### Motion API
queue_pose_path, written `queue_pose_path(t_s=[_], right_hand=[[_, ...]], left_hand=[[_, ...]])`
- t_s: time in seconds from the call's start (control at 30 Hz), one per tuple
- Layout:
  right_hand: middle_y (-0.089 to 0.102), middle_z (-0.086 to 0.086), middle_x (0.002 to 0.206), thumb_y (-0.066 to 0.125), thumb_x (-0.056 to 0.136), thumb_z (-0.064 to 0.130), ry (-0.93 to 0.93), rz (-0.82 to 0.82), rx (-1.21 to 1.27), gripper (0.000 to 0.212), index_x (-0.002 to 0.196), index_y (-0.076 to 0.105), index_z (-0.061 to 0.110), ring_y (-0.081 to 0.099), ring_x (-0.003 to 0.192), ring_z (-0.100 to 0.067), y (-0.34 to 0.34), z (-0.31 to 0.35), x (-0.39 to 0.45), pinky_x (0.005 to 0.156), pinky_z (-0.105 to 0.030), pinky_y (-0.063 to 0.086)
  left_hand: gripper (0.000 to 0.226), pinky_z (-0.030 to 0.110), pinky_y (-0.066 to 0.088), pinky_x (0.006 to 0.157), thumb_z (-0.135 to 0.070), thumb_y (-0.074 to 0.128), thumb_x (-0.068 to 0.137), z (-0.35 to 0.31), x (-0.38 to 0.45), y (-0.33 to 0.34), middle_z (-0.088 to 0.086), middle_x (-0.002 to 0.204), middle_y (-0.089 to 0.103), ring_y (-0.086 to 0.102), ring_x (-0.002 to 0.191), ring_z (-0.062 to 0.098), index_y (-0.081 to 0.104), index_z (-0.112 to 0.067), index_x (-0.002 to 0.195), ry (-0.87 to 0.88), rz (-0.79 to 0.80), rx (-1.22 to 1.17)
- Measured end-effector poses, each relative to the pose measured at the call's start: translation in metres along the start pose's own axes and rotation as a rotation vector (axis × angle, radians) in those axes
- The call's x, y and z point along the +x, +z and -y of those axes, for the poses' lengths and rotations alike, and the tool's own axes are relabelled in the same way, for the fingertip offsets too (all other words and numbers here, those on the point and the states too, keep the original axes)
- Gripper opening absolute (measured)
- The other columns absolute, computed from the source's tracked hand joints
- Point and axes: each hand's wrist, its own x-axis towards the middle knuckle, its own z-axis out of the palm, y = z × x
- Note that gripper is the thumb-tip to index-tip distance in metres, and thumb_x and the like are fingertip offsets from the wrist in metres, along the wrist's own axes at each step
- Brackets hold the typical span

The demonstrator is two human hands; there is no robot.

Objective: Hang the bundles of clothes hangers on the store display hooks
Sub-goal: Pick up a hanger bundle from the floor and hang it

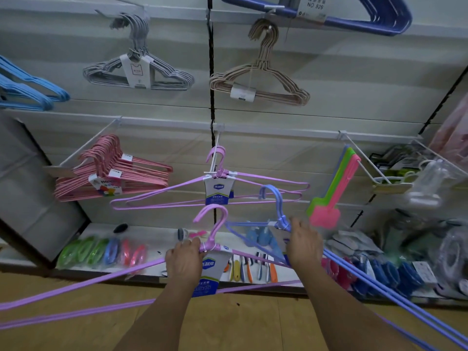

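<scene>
My left hand [184, 259] grips a purple hanger bundle [212, 224] at its neck, just left of its white and blue label; the hook points up. My right hand [304, 243] holds a blue hanger bundle [272, 196] below its hook, and its long arms run down to the right. Both bundles are held a little below and in front of the white display hook [216, 148] at the centre, where another purple bundle [266, 179] hangs with the same label.
Pink hangers [114, 178] fill the hook at left. Grey hangers [136, 77] and beige hangers [260, 87] hang above. Green and pink swatters [329, 206] hang to the right. A low shelf [157, 236] below holds small packaged goods; the floor is wood.
</scene>
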Motion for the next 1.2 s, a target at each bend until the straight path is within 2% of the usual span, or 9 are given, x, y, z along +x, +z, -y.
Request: queue_pose_path(t_s=[0.2,0.37,0.53,0.67,0.83,0.93,1.07,1.13,1.2], right_hand=[[0.061,-0.004,0.100,0.046,0.096,0.017,0.153,-0.111,-0.008,0.026,0.121,0.053,0.021,0.056,0.093,-0.022,-0.017,-0.037,0.007,0.078,-0.032,0.041],[0.060,-0.008,0.107,0.042,0.098,0.019,0.210,-0.172,-0.062,0.025,0.121,0.050,0.019,0.058,0.096,-0.025,-0.040,-0.067,0.019,0.072,-0.032,0.035],[0.062,-0.008,0.106,0.047,0.095,0.020,0.322,-0.123,-0.007,0.023,0.118,0.048,0.016,0.060,0.093,-0.027,-0.041,-0.089,0.009,0.066,-0.030,0.035],[0.064,-0.010,0.110,0.051,0.091,0.016,0.485,-0.070,0.081,0.032,0.123,0.051,0.019,0.062,0.100,-0.031,-0.047,-0.142,0.001,0.075,-0.033,0.044],[0.063,-0.016,0.107,0.048,0.091,0.014,0.670,-0.068,0.183,0.029,0.119,0.056,0.017,0.060,0.099,-0.035,-0.062,-0.194,-0.006,0.089,-0.041,0.047],[0.063,-0.011,0.098,0.049,0.090,0.016,0.610,-0.030,0.134,0.029,0.118,0.057,0.019,0.059,0.088,-0.030,-0.070,-0.204,-0.009,0.078,-0.036,0.047],[0.064,-0.006,0.098,0.046,0.092,0.025,0.436,0.111,-0.030,0.028,0.117,0.058,0.026,0.056,0.081,-0.026,-0.088,-0.202,-0.008,0.068,-0.029,0.042],[0.063,-0.002,0.097,0.046,0.094,0.031,0.294,0.205,-0.075,0.028,0.119,0.059,0.027,0.058,0.083,-0.023,-0.091,-0.197,-0.004,0.074,-0.031,0.048],[0.065,-0.002,0.110,0.048,0.095,0.035,0.128,0.276,-0.083,0.032,0.124,0.059,0.030,0.061,0.097,-0.023,-0.090,-0.183,0.002,0.086,-0.032,0.046]], left_hand=[[0.031,0.031,0.038,0.089,-0.036,0.040,0.099,-0.010,0.003,0.003,-0.002,0.112,0.059,0.052,0.107,0.017,0.047,-0.023,0.126,-0.102,-0.010,-0.038],[0.023,0.031,0.038,0.086,-0.029,0.043,0.099,-0.024,0.009,-0.001,0.000,0.108,0.058,0.051,0.105,0.018,0.051,-0.022,0.119,-0.179,-0.028,-0.077],[0.017,0.032,0.040,0.082,-0.026,0.046,0.097,-0.033,0.018,0.000,0.002,0.106,0.059,0.052,0.102,0.020,0.053,-0.021,0.112,-0.202,-0.041,-0.066],[0.015,0.033,0.040,0.082,-0.022,0.047,0.096,-0.042,0.023,0.002,0.004,0.104,0.059,0.053,0.100,0.021,0.053,-0.019,0.109,-0.211,-0.047,-0.071],[0.012,0.035,0.040,0.080,-0.019,0.047,0.095,-0.053,0.031,0.003,0.007,0.095,0.060,0.054,0.095,0.023,0.054,-0.018,0.104,-0.219,-0.051,-0.076],[0.011,0.036,0.041,0.082,-0.016,0.047,0.094,-0.065,0.035,0.007,0.007,0.093,0.061,0.055,0.094,0.025,0.053,-0.018,0.103,-0.200,-0.048,-0.087],[0.010,0.038,0.042,0.082,-0.017,0.047,0.094,-0.081,0.040,0.012,0.009,0.093,0.061,0.057,0.091,0.026,0.054,-0.016,0.102,-0.170,-0.059,-0.150],[0.009,0.038,0.045,0.082,-0.018,0.046,0.096,-0.090,0.043,0.013,0.008,0.089,0.060,0.056,0.089,0.027,0.054,-0.015,0.099,-0.144,-0.076,-0.185],[0.011,0.038,0.048,0.080,-0.018,0.045,0.097,-0.100,0.045,0.014,0.008,0.086,0.059,0.057,0.086,0.028,0.055,-0.015,0.096,-0.097,-0.077,-0.234]])
